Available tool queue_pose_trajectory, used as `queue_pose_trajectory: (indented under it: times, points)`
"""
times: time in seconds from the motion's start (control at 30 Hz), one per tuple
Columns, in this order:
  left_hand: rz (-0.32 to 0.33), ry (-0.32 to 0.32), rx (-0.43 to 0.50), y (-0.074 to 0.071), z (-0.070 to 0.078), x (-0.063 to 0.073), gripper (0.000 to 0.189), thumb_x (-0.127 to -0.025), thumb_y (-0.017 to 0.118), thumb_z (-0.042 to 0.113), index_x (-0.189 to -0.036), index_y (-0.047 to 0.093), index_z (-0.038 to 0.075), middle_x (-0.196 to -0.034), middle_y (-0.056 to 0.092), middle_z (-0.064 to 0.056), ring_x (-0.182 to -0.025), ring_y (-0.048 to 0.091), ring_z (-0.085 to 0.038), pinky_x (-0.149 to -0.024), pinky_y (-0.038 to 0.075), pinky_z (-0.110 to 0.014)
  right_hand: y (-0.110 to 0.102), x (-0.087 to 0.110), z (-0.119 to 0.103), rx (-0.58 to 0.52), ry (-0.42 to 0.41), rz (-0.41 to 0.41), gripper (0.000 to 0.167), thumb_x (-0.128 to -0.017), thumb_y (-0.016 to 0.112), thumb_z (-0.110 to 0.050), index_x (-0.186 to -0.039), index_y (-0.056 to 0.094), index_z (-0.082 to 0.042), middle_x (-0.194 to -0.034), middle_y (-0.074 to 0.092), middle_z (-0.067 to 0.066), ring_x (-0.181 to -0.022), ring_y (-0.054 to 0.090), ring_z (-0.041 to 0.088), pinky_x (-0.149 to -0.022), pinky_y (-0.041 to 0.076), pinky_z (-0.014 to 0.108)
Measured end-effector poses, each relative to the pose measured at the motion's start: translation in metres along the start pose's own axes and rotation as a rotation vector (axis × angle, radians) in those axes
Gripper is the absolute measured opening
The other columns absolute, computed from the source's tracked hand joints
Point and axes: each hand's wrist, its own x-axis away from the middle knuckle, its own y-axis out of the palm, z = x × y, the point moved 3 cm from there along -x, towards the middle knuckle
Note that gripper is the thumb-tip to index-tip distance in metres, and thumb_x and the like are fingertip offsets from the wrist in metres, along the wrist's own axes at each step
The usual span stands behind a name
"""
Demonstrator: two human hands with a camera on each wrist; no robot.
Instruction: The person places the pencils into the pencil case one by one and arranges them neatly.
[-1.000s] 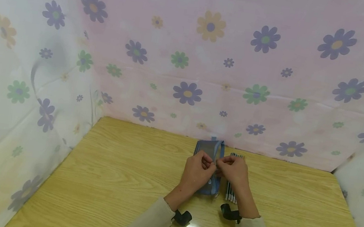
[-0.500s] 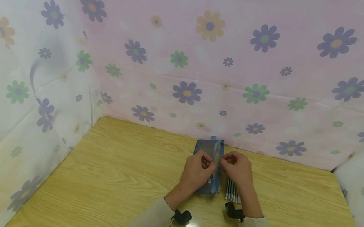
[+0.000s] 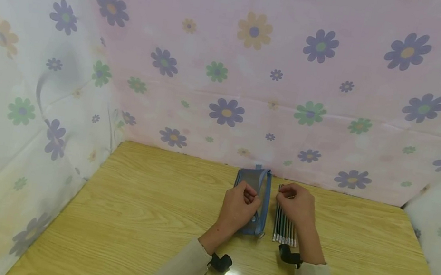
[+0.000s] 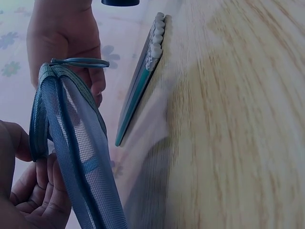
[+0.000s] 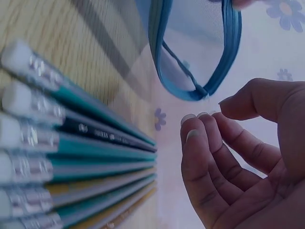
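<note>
Left grip (image 3: 236, 211) pinches a blue mesh pouch (image 3: 249, 177), probably to hold it wide; right grip (image 3: 299, 206), loosely curled, holds nothing.
Pouch at twelve o'clock on the desk (image 3: 146, 222); pencils (image 3: 285, 232) at its three o'clock, lined up likely for easy reach.

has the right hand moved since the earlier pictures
Yes: in the head view, the right hand has shifted right against the wooden table, away from the blue pouch.

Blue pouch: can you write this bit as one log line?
left hand: pinches open blue pouch | right hand: holds nothing, near pencils | pencils: side by side on table
</note>
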Motion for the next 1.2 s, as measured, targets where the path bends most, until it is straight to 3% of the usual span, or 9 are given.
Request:
queue_pose_trajectory:
  times: [0.23,0.77,1.2]
  points:
    - [0.015,0.011,-0.004,0.0,0.0,-0.001,0.004,-0.095,0.07,0.009,-0.097,0.067,0.01,-0.082,0.071,-0.002,-0.065,0.063,-0.005,-0.058,0.053,-0.022,-0.011,0.0,0.005,0.012,0.009,0.021,0.019,-0.095,0.07,-0.014,-0.107,0.075,-0.001,-0.102,0.075,0.019,-0.097,0.071,0.038,-0.074,0.058,0.043]
    - [0.024,0.019,-0.006,-0.001,0.001,-0.001,0.003,-0.095,0.07,0.008,-0.097,0.068,0.008,-0.083,0.071,-0.003,-0.066,0.063,-0.005,-0.059,0.054,-0.021,-0.027,-0.001,0.023,0.097,0.069,0.016,0.021,-0.095,0.07,-0.016,-0.105,0.072,0.001,-0.101,0.073,0.02,-0.09,0.068,0.033,-0.066,0.053,0.034]
    - [0.024,0.01,-0.01,-0.002,-0.001,-0.001,0.004,-0.094,0.07,0.01,-0.097,0.068,0.009,-0.082,0.071,-0.001,-0.067,0.063,-0.005,-0.059,0.054,-0.022,-0.035,-0.001,0.035,0.194,0.098,-0.057,0.023,-0.094,0.069,-0.018,-0.102,0.07,0.003,-0.094,0.071,0.019,-0.081,0.065,0.031,-0.071,0.055,0.046]
